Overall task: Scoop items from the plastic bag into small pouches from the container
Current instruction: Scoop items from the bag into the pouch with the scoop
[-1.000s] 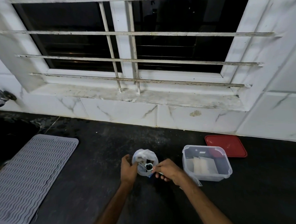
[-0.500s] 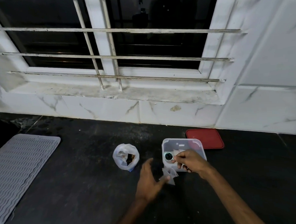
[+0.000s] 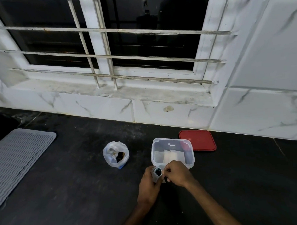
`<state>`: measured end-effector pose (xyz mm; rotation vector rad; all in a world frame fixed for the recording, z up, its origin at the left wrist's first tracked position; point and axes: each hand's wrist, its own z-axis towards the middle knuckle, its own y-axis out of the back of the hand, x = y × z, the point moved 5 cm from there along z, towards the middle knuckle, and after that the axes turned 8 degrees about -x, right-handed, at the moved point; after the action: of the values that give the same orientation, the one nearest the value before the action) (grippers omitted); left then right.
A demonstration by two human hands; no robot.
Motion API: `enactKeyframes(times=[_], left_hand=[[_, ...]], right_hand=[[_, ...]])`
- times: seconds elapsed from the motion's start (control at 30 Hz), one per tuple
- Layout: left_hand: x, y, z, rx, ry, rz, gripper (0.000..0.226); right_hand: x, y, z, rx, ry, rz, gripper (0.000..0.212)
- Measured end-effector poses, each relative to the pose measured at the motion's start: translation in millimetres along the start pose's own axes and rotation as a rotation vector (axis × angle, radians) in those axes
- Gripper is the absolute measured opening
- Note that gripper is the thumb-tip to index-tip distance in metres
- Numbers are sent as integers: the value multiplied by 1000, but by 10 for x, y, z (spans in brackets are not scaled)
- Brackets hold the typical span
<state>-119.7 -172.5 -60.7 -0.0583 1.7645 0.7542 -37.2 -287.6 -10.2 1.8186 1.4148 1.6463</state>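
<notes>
Both hands now meet at container [image 3: 172, 141]: left hand [image 3: 149, 184] grips pouch [image 3: 155, 177], right hand [image 3: 177, 173] pinches scoop [image 3: 158, 171].

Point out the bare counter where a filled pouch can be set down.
Free: the dark counter between mat and bag; the stretch right of the container and red lid; the strip behind the bag, up to the wall. Crowded: in front of the container, where both hands work.

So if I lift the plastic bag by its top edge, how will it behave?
The plastic bag looks thin and crumpled, so probably floppy. It stands open-mouthed on the counter with dark contents inside, so it could tip and spill.
</notes>
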Motion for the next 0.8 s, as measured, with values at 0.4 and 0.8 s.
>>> enactKeyframes(times=[0.4, 0.8], left_hand=[[29, 22, -31, 1, 38, -19, 45], [109, 162, 25, 72, -48, -8, 73]], right_hand=[[61, -157, -101, -230, 243, -173, 26], [-68, 125, -82, -337, -8, 392, 9]])
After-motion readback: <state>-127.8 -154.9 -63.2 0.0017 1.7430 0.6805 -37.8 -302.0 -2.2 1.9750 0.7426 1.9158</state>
